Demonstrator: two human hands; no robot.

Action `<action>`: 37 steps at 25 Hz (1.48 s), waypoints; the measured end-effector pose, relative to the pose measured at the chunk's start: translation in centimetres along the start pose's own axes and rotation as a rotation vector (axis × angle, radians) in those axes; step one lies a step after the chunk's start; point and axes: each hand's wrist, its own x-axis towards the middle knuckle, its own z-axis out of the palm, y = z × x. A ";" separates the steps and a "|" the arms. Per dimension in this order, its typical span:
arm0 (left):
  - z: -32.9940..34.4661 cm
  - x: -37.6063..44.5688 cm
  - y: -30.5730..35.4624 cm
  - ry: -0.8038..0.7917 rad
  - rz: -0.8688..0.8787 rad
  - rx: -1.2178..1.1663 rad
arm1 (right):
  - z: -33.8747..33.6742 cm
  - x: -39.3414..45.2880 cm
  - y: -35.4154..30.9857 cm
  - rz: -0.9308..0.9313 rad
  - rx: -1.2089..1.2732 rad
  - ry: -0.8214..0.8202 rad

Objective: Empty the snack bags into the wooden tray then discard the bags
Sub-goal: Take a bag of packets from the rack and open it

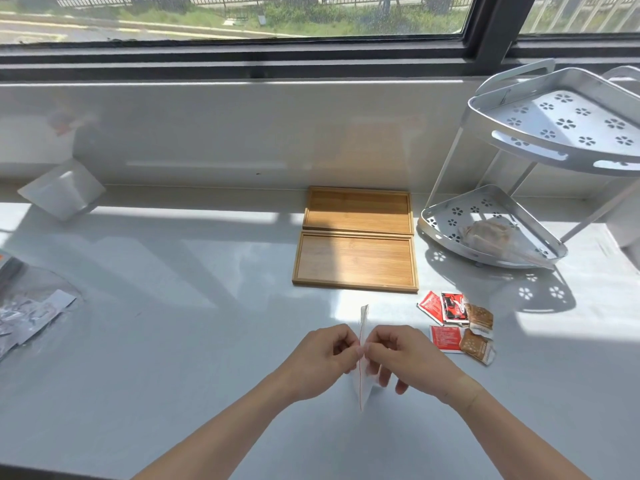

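A small white snack bag (pixel 363 323) with a red edge stands edge-on between my hands, above the counter. My left hand (pixel 320 358) pinches its left side and my right hand (pixel 405 358) pinches its right side, thumbs almost meeting. Two wooden trays lie beyond my hands, end to end: a near tray (pixel 355 261) and a far tray (pixel 358 211), with nothing inside either. Several more snack bags (pixel 457 325), red and brown, lie in a loose cluster on the counter right of my hands.
A white two-tier corner rack (pixel 540 147) stands at the right, with a clear wrapped item (pixel 491 237) on its lower shelf. Crumpled silvery wrappers (pixel 31 317) lie at the left edge. A white square container (pixel 62 192) sits at the back left. A window runs behind.
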 end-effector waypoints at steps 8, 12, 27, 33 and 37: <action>0.1 0.3 1.6 0.077 0.056 0.323 | -0.2 0.3 0.4 -0.148 -0.350 0.162; -2.2 0.1 1.4 0.217 -0.003 0.456 | -2.7 -0.4 0.4 -0.068 -0.535 0.299; -3.8 2.2 4.4 0.204 -0.095 -0.043 | -1.2 0.1 -3.0 -0.636 -0.783 0.672; -5.6 2.5 3.6 0.355 -0.036 -0.328 | 0.0 3.6 -5.3 -0.676 -0.825 0.656; -4.7 5.0 -1.8 0.493 -0.373 -0.573 | -0.4 4.3 -6.9 -0.682 -0.761 0.586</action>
